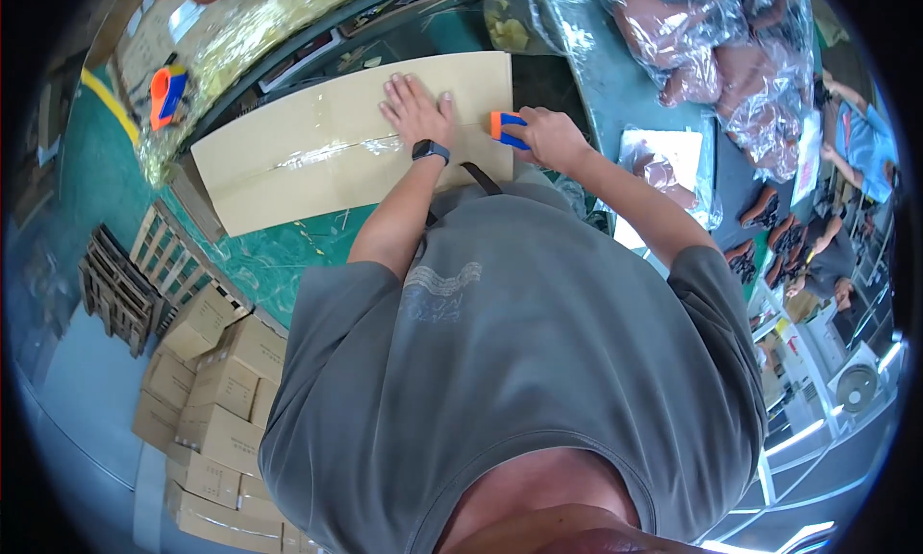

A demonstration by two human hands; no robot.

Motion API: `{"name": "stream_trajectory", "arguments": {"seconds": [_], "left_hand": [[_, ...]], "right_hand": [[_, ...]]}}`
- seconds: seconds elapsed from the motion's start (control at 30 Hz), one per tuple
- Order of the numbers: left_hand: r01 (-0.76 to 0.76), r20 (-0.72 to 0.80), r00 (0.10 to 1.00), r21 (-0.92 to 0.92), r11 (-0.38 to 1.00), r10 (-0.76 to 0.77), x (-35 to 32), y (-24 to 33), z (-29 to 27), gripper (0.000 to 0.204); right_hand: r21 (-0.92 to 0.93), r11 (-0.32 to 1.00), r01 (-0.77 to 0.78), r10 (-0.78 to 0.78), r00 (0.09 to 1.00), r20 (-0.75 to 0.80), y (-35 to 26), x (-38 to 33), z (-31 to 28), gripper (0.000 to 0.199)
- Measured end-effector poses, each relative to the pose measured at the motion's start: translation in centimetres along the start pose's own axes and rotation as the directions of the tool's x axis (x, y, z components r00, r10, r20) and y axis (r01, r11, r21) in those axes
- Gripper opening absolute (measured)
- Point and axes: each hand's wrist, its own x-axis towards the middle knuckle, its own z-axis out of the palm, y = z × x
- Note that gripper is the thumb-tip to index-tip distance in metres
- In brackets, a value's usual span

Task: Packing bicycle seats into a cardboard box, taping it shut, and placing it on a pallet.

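Observation:
A long closed cardboard box point(279, 184) lies in front of me, with a shiny strip of clear tape along part of its middle seam. My left hand point(420, 112) rests flat on its top, fingers stretched and slightly apart, a dark watch on the wrist. At the box's right end, my right hand point(553, 136) is closed around a blue and orange tape dispenser point(512, 131). The dispenser sits at the end of the seam. My fingers cover part of it, and whether tape runs from it I cannot tell.
Another orange and blue tape dispenser point(166, 97) sits at the far left on a plastic-covered surface. Brown items in clear bags point(673, 25) pile up on the right table. Stacked cartons point(221, 386) and wooden pallets point(120, 285) stand at left. Other people point(870, 141) work at far right.

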Motion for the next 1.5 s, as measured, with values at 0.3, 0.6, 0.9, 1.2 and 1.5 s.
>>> {"name": "stream_trajectory", "arguments": {"seconds": [0.3, 0.6, 0.9, 1.2, 1.5], "left_hand": [[-0.069, -0.007, 0.998, 0.105, 0.992, 0.07, -0.1, 3.5, 2.1, 0.091], [-0.088, 0.042, 0.996, 0.2, 0.976, 0.081, 0.0, 4.1, 3.0, 0.088], [-0.066, 0.029, 0.998, 0.179, 0.982, 0.062, 0.0, 3.4, 6.1, 0.09], [-0.09, -0.029, 0.995, 0.175, 0.98, 0.096, 0.9, 1.6, 2.8, 0.085], [-0.174, 0.154, 0.973, 0.008, 0.985, 0.171, 2.2, -20.8, -7.0, 0.089]], "right_hand": [[0.01, 0.975, -0.221, 0.216, 0.959, 0.183, 14.3, -1.7, 10.6, 0.023], [0.869, -0.138, -0.475, 0.717, 0.557, 0.418, 17.7, 9.6, 33.1, 0.05], [0.359, -0.92, 0.155, 0.382, 0.554, 0.74, 22.0, 14.2, 40.8, 0.024], [0.334, -0.935, -0.119, 0.118, 0.783, 0.611, 11.3, -3.1, 12.7, 0.037], [0.455, -0.885, -0.1, 0.241, 0.738, 0.631, -1.8, 2.9, 6.5, 0.041]]}}
